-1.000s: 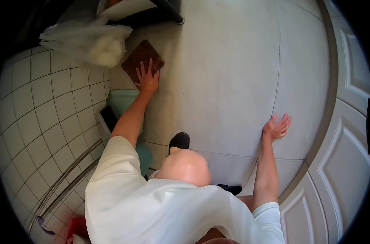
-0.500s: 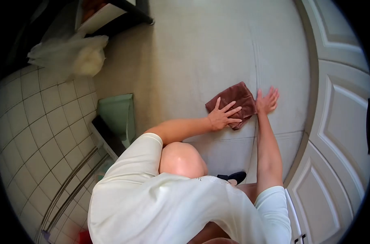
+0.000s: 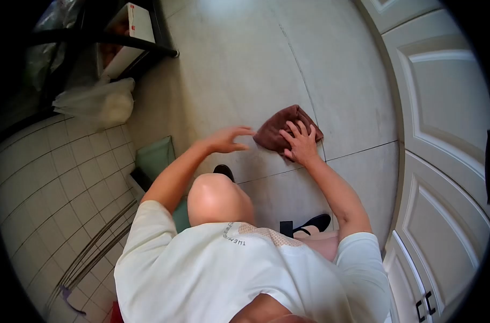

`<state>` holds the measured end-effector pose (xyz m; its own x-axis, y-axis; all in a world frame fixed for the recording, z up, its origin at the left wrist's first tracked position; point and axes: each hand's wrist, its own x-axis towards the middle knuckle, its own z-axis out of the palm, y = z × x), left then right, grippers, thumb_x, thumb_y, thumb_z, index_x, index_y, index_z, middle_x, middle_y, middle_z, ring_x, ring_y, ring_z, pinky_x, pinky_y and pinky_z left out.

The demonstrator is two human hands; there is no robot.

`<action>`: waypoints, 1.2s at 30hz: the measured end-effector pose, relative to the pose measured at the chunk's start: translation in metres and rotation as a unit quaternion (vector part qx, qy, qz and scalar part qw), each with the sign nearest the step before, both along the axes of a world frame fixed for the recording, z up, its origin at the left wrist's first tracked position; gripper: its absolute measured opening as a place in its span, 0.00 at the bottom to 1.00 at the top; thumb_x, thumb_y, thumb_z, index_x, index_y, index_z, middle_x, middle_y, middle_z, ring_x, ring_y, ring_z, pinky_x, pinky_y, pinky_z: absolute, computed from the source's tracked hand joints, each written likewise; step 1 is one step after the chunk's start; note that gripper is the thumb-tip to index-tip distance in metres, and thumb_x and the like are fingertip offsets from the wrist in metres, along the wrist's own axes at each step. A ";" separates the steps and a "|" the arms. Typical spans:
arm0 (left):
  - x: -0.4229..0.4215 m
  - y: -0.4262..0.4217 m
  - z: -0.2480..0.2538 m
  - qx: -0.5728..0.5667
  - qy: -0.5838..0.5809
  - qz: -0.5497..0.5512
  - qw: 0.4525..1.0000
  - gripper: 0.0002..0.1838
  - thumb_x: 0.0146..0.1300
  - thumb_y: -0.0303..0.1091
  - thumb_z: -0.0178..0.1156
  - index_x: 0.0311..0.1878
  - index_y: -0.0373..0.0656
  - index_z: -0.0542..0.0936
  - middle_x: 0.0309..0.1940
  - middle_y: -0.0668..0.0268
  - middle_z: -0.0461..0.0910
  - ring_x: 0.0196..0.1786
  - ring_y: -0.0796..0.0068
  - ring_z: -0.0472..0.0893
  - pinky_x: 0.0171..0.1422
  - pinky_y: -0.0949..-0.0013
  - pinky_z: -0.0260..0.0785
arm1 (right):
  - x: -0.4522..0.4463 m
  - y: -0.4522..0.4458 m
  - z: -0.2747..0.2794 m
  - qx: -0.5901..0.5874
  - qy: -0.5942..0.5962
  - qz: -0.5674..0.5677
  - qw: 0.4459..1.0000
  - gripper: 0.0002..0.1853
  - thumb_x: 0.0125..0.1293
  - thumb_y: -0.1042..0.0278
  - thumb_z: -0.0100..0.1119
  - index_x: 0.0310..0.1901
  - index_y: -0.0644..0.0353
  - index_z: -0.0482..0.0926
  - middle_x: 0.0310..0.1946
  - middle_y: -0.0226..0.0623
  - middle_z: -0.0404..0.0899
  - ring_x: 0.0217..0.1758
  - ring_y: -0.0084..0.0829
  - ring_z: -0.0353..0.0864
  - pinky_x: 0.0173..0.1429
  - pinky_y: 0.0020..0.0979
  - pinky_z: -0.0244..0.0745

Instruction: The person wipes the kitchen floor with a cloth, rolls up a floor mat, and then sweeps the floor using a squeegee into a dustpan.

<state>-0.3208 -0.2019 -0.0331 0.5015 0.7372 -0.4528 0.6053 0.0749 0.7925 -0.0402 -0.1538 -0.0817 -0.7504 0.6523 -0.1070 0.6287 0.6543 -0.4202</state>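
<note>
Brown cloth [image 3: 274, 125] lies beneath the spread right-hand fingers [image 3: 295, 131].

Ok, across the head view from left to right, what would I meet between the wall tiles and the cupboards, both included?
White wall tiles, translucent white plastic bag, green plastic object, the person's left grip, brown folded cloth under the right grip, white panelled cupboard doors.
</note>
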 end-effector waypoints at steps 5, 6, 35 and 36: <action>-0.019 -0.022 0.072 -0.032 0.172 0.084 0.981 0.25 0.56 0.39 0.58 0.58 0.48 0.67 0.57 0.56 0.65 0.58 0.56 0.66 0.60 0.61 0.60 | 0.077 0.003 0.002 -0.024 -0.030 0.073 0.997 0.28 0.39 0.63 0.66 0.48 0.43 0.71 0.58 0.29 0.59 0.63 0.38 0.54 0.57 0.59 0.51; -0.012 -0.020 0.083 -0.030 0.179 0.089 0.979 0.25 0.56 0.39 0.58 0.58 0.48 0.67 0.57 0.56 0.65 0.58 0.56 0.66 0.60 0.61 0.60 | 0.096 0.004 0.001 -0.018 -0.047 0.090 0.995 0.27 0.41 0.65 0.63 0.48 0.44 0.71 0.58 0.29 0.60 0.63 0.38 0.54 0.58 0.59 0.50; 0.157 0.278 -0.036 0.142 0.382 -0.351 0.843 0.49 0.46 0.49 0.65 0.66 0.74 0.43 0.69 0.62 0.30 0.67 0.42 0.42 0.58 0.35 0.51 | 0.187 0.009 0.022 -0.256 -0.185 -0.343 0.885 0.51 0.40 0.48 0.65 0.66 0.42 0.46 0.69 0.27 0.36 0.72 0.36 0.30 0.65 0.61 0.37; 0.151 0.272 -0.046 0.188 0.370 -0.349 0.840 0.50 0.43 0.52 0.66 0.66 0.76 0.43 0.69 0.60 0.30 0.66 0.38 0.43 0.56 0.37 0.55 | 0.185 0.011 0.023 -0.260 -0.196 -0.337 0.883 0.50 0.41 0.49 0.65 0.66 0.41 0.48 0.69 0.26 0.36 0.72 0.35 0.30 0.65 0.61 0.39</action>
<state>-0.1701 0.0705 -0.0795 0.5547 0.5408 -0.6323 0.7350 -0.6747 0.0677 0.1444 -0.1426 -0.0584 -0.0482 0.7233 -0.6889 0.9658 -0.1422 -0.2168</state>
